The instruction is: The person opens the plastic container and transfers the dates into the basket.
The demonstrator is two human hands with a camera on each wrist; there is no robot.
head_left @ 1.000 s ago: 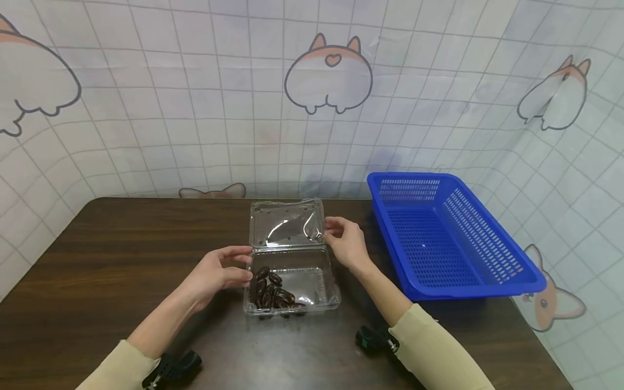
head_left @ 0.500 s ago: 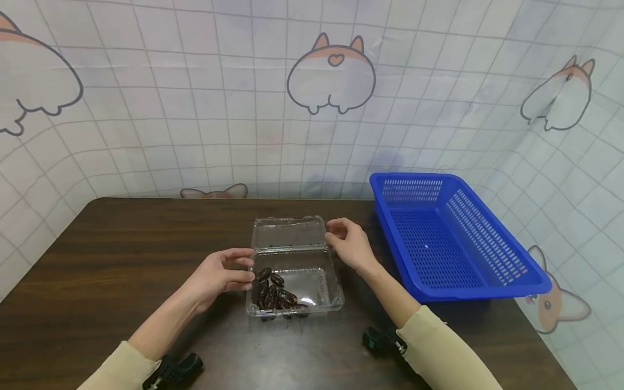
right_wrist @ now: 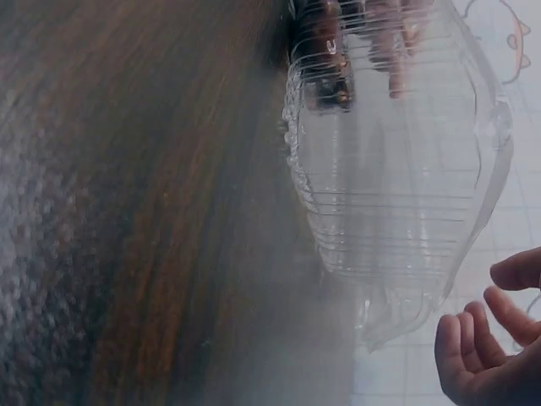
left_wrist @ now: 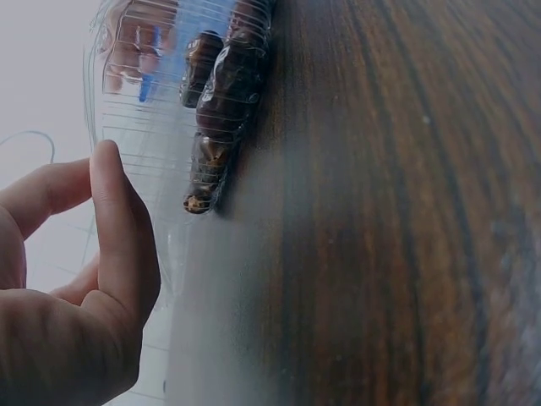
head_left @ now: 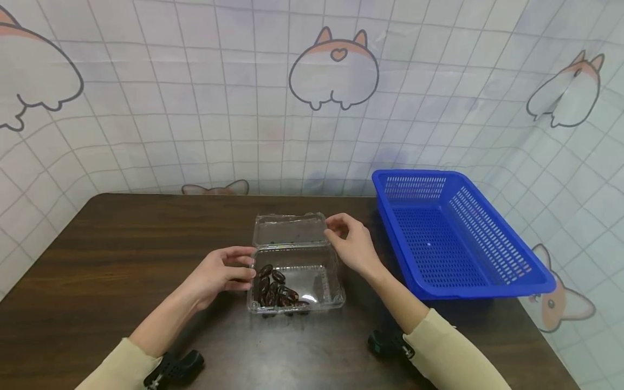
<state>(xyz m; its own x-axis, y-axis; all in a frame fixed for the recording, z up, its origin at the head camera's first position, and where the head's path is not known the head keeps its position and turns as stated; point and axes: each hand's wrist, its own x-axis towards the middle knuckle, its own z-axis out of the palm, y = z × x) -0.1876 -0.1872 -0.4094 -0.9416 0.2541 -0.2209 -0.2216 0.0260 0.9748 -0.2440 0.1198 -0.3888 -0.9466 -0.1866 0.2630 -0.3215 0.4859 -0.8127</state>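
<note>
A clear plastic clamshell box (head_left: 312,271) stands on the dark wooden table, its lid (head_left: 287,230) swung up at the back. Several shiny dark brown dates (head_left: 273,290) lie in its left part. My left hand (head_left: 214,276) reaches in from the left, the thumb and fingertips right at the box's side wall. In the left wrist view its thumb (left_wrist: 118,228) meets the clear rim. My right hand (head_left: 353,241) is beside the lid's right edge, fingers bent loosely. The right wrist view shows a gap between its thumb and fingers (right_wrist: 469,338), with nothing between them.
A blue perforated plastic basket (head_left: 463,295) stands to the right, close to my right forearm. Behind the table (head_left: 122,260) hangs a white grid-patterned sheet (head_left: 205,108) with cartoon dogs. A black camera mount (head_left: 177,368) sits on my left wrist.
The lid's far edge has come down in the head view, so the lid looks shorter. My right hand has stayed beside its edge; my left hand has hardly moved.
</note>
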